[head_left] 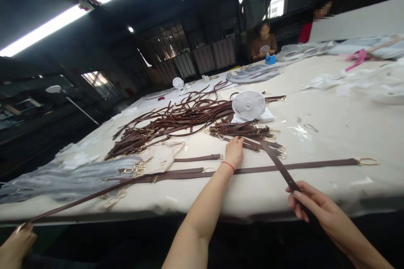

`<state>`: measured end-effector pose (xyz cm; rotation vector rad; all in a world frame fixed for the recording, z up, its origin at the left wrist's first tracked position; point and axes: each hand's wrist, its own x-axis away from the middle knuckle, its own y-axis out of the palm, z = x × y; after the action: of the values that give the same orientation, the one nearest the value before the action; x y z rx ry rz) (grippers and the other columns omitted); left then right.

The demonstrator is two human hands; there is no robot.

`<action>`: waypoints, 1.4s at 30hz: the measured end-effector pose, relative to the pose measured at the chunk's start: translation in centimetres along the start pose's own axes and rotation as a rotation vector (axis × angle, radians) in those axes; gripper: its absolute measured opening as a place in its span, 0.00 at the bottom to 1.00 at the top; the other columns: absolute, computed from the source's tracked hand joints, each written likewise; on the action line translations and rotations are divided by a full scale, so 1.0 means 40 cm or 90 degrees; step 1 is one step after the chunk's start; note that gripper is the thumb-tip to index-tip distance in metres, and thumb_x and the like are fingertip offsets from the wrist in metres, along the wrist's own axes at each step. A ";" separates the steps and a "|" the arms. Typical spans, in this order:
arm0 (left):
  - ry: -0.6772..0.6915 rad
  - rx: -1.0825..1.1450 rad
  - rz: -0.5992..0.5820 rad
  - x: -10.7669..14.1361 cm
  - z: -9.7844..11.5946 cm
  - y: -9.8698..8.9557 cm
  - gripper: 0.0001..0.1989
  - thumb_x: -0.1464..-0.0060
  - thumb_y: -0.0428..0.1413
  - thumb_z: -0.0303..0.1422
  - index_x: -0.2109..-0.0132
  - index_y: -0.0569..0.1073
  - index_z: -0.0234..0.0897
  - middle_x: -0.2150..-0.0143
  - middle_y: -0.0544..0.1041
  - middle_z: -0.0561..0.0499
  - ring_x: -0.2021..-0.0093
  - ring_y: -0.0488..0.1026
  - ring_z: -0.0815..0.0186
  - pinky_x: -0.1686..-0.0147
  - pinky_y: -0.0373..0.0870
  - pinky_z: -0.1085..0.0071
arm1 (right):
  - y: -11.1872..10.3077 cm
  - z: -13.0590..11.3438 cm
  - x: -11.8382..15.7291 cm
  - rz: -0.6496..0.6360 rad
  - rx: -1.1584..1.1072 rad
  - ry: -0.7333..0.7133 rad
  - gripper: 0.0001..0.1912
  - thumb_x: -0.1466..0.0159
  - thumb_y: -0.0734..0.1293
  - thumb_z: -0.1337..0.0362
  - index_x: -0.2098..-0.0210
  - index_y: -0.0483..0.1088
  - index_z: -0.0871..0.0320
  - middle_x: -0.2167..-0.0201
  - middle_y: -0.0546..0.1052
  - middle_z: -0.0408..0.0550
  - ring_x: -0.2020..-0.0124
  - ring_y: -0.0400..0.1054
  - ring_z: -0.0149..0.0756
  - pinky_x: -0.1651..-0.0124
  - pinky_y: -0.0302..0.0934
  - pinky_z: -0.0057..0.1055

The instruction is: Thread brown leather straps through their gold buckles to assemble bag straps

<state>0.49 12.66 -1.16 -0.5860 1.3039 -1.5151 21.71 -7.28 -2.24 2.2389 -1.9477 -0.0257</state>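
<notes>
The right hand (311, 204) is clamped around a brown leather strap (279, 168), which rises from a bundle of gold-buckled straps (240, 130) at the far side. The left hand (234, 153), with a red string (227, 166) at its wrist, lies open on that bundle's near ends. At near left, another person's hand (17, 243) pinches a long strap (299, 167) lying across the white table (331, 134), with a white desk fan (248, 105) beyond.

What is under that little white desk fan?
The white desk fan sits on a flat white block, with brown leather straps lying beside it. The block covers whatever lies directly beneath it.
</notes>
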 end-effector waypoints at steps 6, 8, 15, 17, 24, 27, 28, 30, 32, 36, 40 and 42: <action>0.083 -0.077 -0.070 0.042 0.019 -0.017 0.11 0.40 0.45 0.24 0.60 0.71 0.35 0.57 0.72 0.43 0.51 0.65 0.57 0.50 0.61 0.61 | -0.036 0.021 0.023 0.050 0.018 0.034 0.18 0.35 0.64 0.48 0.61 0.66 0.58 0.73 0.72 0.46 0.78 0.62 0.30 0.77 0.55 0.26; 0.137 -0.083 -0.095 0.083 0.033 -0.027 0.10 0.39 0.46 0.25 0.61 0.71 0.37 0.60 0.72 0.46 0.53 0.65 0.59 0.51 0.61 0.63 | -0.033 0.018 0.018 0.064 0.023 0.029 0.18 0.36 0.64 0.47 0.63 0.65 0.58 0.73 0.71 0.46 0.78 0.61 0.30 0.76 0.55 0.26; 0.237 -0.001 -0.046 0.215 0.117 -0.055 0.08 0.37 0.46 0.28 0.57 0.70 0.39 0.58 0.73 0.49 0.52 0.66 0.63 0.49 0.60 0.65 | 0.045 -0.025 -0.059 0.034 0.109 0.035 0.26 0.39 0.65 0.43 0.52 0.64 0.57 0.78 0.63 0.38 0.79 0.52 0.28 0.78 0.46 0.24; 0.229 0.037 -0.023 0.241 0.133 -0.060 0.09 0.37 0.47 0.29 0.54 0.70 0.39 0.55 0.73 0.48 0.49 0.65 0.62 0.46 0.60 0.64 | 0.068 -0.029 -0.077 -0.029 0.126 0.044 0.25 0.40 0.65 0.43 0.59 0.67 0.59 0.79 0.62 0.39 0.80 0.51 0.27 0.78 0.45 0.24; -0.044 0.330 0.143 0.357 0.154 -0.047 0.19 0.41 0.45 0.25 0.43 0.63 0.35 0.43 0.67 0.38 0.42 0.63 0.56 0.42 0.60 0.55 | 0.089 -0.005 -0.087 -0.045 0.165 0.081 0.23 0.40 0.66 0.44 0.68 0.67 0.60 0.82 0.57 0.37 0.80 0.48 0.27 0.77 0.42 0.26; -0.242 0.629 0.080 0.386 0.165 -0.041 0.14 0.37 0.45 0.37 0.53 0.68 0.33 0.58 0.74 0.40 0.59 0.73 0.58 0.57 0.70 0.59 | 0.102 -0.005 -0.086 -0.062 0.174 0.075 0.23 0.40 0.65 0.44 0.67 0.68 0.61 0.81 0.57 0.37 0.80 0.48 0.27 0.77 0.43 0.26; -0.290 0.743 0.045 0.389 0.170 -0.042 0.16 0.37 0.46 0.41 0.54 0.68 0.32 0.61 0.75 0.40 0.63 0.73 0.59 0.61 0.71 0.61 | 0.108 -0.007 -0.087 -0.069 0.178 0.074 0.23 0.40 0.65 0.44 0.66 0.68 0.61 0.81 0.57 0.37 0.80 0.49 0.27 0.77 0.43 0.26; -0.350 0.951 -0.020 0.390 0.178 -0.046 0.20 0.38 0.48 0.45 0.55 0.68 0.30 0.61 0.75 0.39 0.64 0.74 0.61 0.63 0.71 0.64 | 0.121 -0.009 -0.090 -0.079 0.187 0.068 0.24 0.40 0.65 0.44 0.63 0.69 0.62 0.82 0.58 0.37 0.80 0.49 0.27 0.77 0.45 0.26; -0.379 1.087 -0.059 0.390 0.187 -0.052 0.20 0.41 0.53 0.44 0.56 0.70 0.29 0.59 0.75 0.39 0.63 0.74 0.62 0.62 0.71 0.66 | 0.130 -0.009 -0.094 -0.081 0.198 0.057 0.24 0.39 0.64 0.44 0.62 0.69 0.62 0.82 0.58 0.37 0.80 0.51 0.28 0.77 0.46 0.26; -0.393 1.177 -0.043 0.401 0.192 -0.049 0.17 0.45 0.59 0.39 0.55 0.70 0.30 0.57 0.76 0.41 0.61 0.75 0.62 0.57 0.72 0.65 | 0.138 -0.008 -0.090 -0.059 0.196 0.025 0.22 0.37 0.63 0.45 0.64 0.66 0.60 0.82 0.60 0.38 0.81 0.51 0.26 0.79 0.46 0.24; -0.411 1.226 -0.008 0.398 0.171 -0.045 0.15 0.45 0.58 0.38 0.55 0.68 0.32 0.57 0.77 0.38 0.58 0.77 0.56 0.56 0.72 0.60 | 0.136 -0.012 -0.061 -0.037 0.143 0.020 0.22 0.33 0.57 0.44 0.64 0.63 0.58 0.80 0.63 0.39 0.83 0.51 0.25 0.82 0.47 0.23; -0.435 1.250 0.022 0.387 0.155 -0.049 0.13 0.45 0.58 0.36 0.58 0.67 0.33 0.58 0.77 0.37 0.57 0.77 0.54 0.56 0.73 0.59 | 0.131 -0.015 -0.040 -0.034 0.144 0.032 0.22 0.32 0.56 0.44 0.61 0.63 0.57 0.81 0.64 0.39 0.85 0.51 0.25 0.83 0.46 0.23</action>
<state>-0.71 -4.08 -1.20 0.2727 -0.8687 -1.5709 16.41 -6.30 -1.06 2.4045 -1.9510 0.2543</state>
